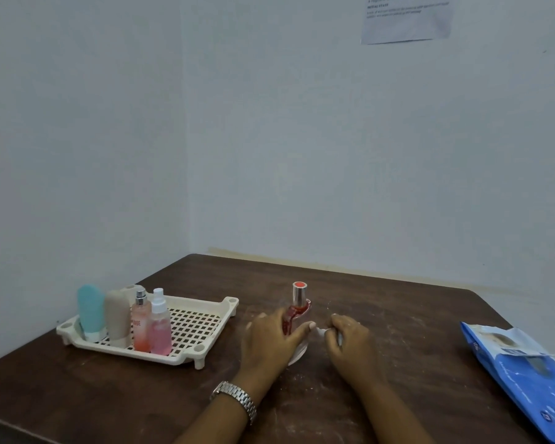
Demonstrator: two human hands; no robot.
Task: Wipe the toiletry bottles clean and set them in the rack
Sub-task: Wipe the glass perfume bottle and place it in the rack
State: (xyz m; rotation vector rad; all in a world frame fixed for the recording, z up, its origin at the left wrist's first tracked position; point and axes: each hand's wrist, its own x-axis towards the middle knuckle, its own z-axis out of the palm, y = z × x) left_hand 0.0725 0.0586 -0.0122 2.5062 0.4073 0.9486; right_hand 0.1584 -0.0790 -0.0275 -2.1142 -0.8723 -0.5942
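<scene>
My left hand [271,339] grips a red bottle [297,307] with a silver cap, upright on the dark wooden table [398,331]. Right beside it, my right hand [350,339] is closed on a crumpled white wipe [323,330], which sits just off the bottle's side. A cream perforated rack [199,318] stands to the left. Along its left side stand a teal tube [91,312], a beige tube [117,317], an orange-pink spray bottle [141,325] and a pink spray bottle [159,325].
A blue wipes packet [526,376] lies at the table's right edge. White walls meet in a corner behind the table, with a paper notice [406,19] high up. White specks dust the tabletop around my hands. A metal watch [234,398] is on my left wrist.
</scene>
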